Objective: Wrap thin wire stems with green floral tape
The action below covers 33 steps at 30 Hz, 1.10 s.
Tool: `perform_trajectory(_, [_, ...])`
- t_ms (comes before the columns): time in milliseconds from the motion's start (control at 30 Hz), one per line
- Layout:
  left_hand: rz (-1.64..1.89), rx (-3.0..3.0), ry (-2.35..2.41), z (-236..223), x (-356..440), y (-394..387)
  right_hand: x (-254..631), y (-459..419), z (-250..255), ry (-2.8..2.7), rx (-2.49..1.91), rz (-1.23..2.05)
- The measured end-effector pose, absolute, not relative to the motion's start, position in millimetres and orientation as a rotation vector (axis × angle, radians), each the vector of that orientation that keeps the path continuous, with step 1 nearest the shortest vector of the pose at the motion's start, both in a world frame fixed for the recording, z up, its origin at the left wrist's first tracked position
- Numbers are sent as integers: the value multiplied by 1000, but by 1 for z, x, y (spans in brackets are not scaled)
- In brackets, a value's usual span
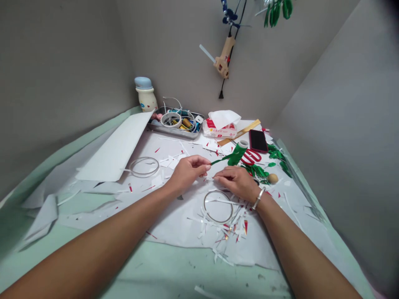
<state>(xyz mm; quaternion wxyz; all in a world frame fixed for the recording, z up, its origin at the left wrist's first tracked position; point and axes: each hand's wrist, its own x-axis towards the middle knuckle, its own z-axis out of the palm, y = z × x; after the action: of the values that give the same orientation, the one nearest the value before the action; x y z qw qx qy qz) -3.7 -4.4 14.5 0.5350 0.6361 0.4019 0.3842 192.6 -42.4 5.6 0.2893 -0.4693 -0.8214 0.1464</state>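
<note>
Between thumb and fingertips, my left hand (192,169) pinches the end of a green strand (222,159). The strand runs right to a spool of green thread (238,153) with a white core, which stands tilted on the paper. My right hand (237,181), with a silver bangle at its wrist, is just right of the left one. Its fingers are pressed together; what they hold, if anything, is too small to make out. Green leaf shapes (256,170), red-handled scissors (251,157) and a round tan ball (272,178) lie beyond and beside the right hand.
White paper (174,224) covers much of the green cloth. A tape ring (218,206) lies among white and red scraps; more rings (144,167) lie left. Behind are a metal tray of spools (183,133), tissues (220,128) and a phone (258,141). A glue gun (223,58) hangs above.
</note>
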Motion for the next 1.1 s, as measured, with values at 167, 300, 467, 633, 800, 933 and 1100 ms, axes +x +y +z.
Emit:
perform_trajectory(167, [943,1847,1229,13,-5,-5,180,-48,7,-2345,-1118,249])
perform_trajectory(300, [841,2186,1251,13,-5,-10,184,-48,10,-2234,-1113,213])
perform_trajectory(467, [661,2165,999,12,-2,-15,196,-44,13,-2004,-1165,314])
perform_trajectory(633, [577,1823,756,13,-2,-13,206,-36,4,-1871,-1249,490])
perform_trajectory(800, [787,1572,856,14,-4,-6,199,-39,2,-1969,-1301,525])
perform_trajectory(933, [908,1587,1044,11,-4,-2,185,-46,7,-2203,-1193,457])
perform_trajectory(1100, [912,1981,1274,10,-6,-3,182,-48,9,-2291,-1112,286])
